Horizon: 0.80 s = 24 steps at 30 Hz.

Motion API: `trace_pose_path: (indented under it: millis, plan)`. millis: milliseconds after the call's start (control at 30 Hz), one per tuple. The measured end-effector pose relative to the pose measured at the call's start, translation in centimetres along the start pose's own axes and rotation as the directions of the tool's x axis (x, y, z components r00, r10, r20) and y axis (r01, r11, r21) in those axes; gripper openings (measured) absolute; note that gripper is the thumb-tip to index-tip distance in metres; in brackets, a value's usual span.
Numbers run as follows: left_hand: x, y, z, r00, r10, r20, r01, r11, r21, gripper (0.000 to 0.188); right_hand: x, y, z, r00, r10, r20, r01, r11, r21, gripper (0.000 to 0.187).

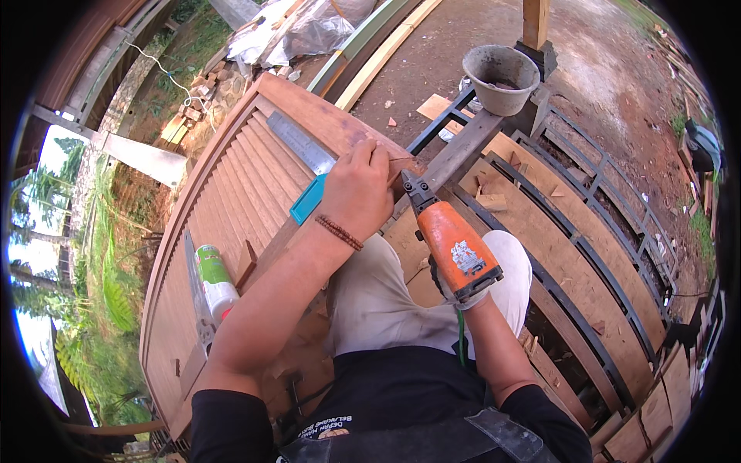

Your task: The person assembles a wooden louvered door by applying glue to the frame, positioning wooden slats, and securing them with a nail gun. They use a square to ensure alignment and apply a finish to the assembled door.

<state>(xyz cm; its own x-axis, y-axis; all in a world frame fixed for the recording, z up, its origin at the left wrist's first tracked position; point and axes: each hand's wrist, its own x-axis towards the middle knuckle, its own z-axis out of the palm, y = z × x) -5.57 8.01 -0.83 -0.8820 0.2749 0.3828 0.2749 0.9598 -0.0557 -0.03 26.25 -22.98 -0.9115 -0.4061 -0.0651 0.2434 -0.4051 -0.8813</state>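
Observation:
An orange nail gun [457, 243] with a dark nose is in my right hand [457, 295], which is mostly hidden behind the tool's body. Its nose touches or sits very close to the end of a wooden frame [316, 104] around a louvered panel [255, 177]. My left hand [359, 185] is at that same corner, its fingers bent and pressed together; what lies beneath them is hidden. Beside my left wrist, a try square [310, 198] with a teal handle and metal blade lies across the slats. A thin green hose [462, 337] runs down from my right hand.
On the panel's left lie a green-and-white bottle [216, 278], a handsaw [197, 287] and a small wood strip [246, 264]. A grey bucket [502, 81] stands on a beam ahead. Dark metal frames [590, 251] and plywood [567, 289] with wood scraps spread to the right.

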Motion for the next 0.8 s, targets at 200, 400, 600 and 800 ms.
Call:
trace_pose_path:
  millis: [200,400,600,800]
  plan:
    - [-0.2,-0.1,-0.2,1.000,-0.013,0.005,0.013,1.000,0.005,0.045,0.1,0.2,1.0,0.986,-0.147,-0.074,0.127,0.966,-0.227,0.036]
    - [0.1,0.1,-0.1,1.000,-0.013,0.026,0.013,1.000,0.000,0.045,0.1,0.0,0.5,1.000,0.007,-0.031,0.008,0.884,0.467,0.035]
    - [0.0,0.1,-0.1,1.000,-0.008,0.010,0.008,1.000,0.003,0.046,0.2,-1.4,1.0,0.956,-0.291,0.031,0.268,0.830,-0.489,0.031]
    - [-0.2,0.0,0.2,1.000,-0.014,0.000,0.014,1.000,0.014,0.047,-0.1,-2.6,1.2,0.969,-0.221,0.106,0.244,0.819,-0.519,0.035]
